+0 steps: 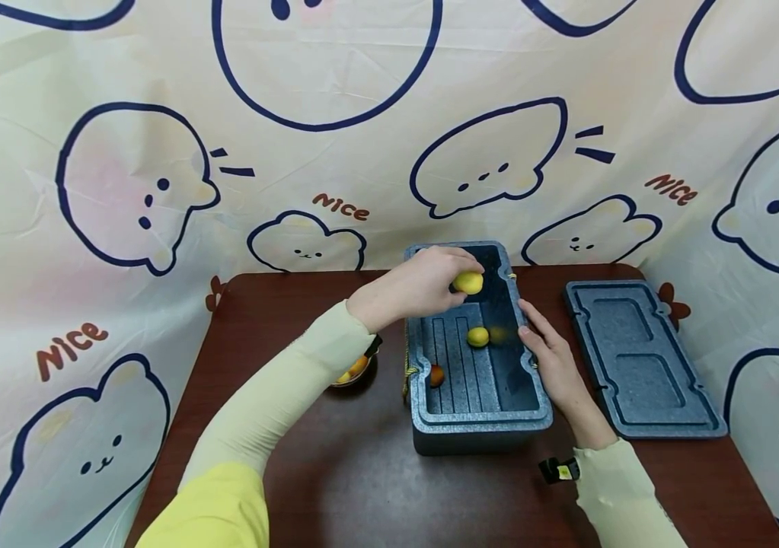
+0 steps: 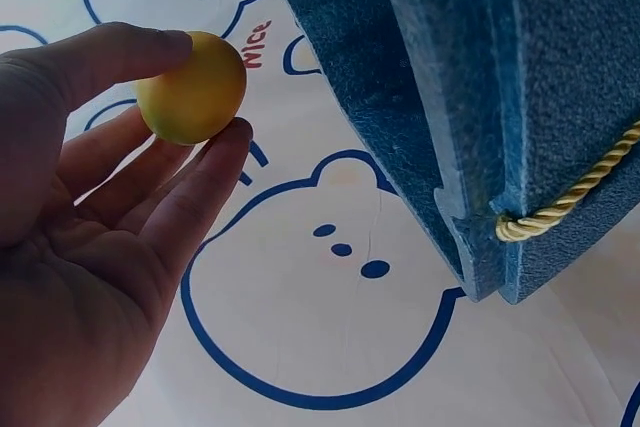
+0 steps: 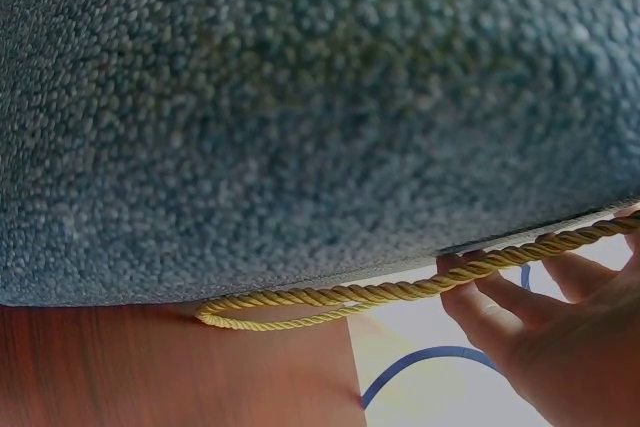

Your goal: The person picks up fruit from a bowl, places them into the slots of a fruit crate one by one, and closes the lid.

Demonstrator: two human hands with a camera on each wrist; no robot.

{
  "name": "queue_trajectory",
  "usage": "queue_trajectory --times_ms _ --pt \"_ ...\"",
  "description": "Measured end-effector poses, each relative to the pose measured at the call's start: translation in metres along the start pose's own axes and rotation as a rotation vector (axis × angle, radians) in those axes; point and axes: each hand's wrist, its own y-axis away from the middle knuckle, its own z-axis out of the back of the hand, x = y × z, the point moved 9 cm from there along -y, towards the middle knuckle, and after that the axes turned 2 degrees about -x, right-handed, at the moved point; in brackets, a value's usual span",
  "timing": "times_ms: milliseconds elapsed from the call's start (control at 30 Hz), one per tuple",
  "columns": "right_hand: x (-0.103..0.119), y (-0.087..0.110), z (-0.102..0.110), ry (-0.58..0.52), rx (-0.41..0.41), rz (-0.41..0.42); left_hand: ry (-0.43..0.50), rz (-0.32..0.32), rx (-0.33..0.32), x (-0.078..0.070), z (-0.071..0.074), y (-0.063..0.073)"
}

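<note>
Over the far half of a blue-grey foam box (image 1: 481,438), my left hand (image 1: 423,281) pinches a yellow lemon (image 1: 467,283). The left wrist view shows the thumb on one side of this lemon (image 2: 195,87) and fingertips on the other. Inside the box lie another lemon (image 1: 478,337) on the ribbed floor and a reddish-orange fruit (image 1: 436,376) by the left wall. My right hand (image 1: 553,361) rests against the box's right side, fingertips at the rim. In the right wrist view its fingers (image 3: 490,322) lie extended beside the twisted gold rope handle (image 3: 400,290).
Right of the box, its blue-grey lid (image 1: 649,358) lies flat on the brown table (image 1: 348,479). A bowl of yellow-orange fruit (image 1: 355,371) is partly hidden behind my left forearm. A cartoon-printed cloth (image 1: 334,167) hangs behind and around the table.
</note>
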Motion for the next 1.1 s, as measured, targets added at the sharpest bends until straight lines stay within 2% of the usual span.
queue_trajectory --times_ms 833,1100 --pt "-0.001 0.001 -0.001 -0.020 0.016 -0.011 -0.005 0.022 0.080 -0.007 -0.015 -0.009" --pt "-0.001 0.000 0.000 -0.022 0.015 -0.003 -0.010 0.011 0.080 -0.006 -0.018 -0.007"
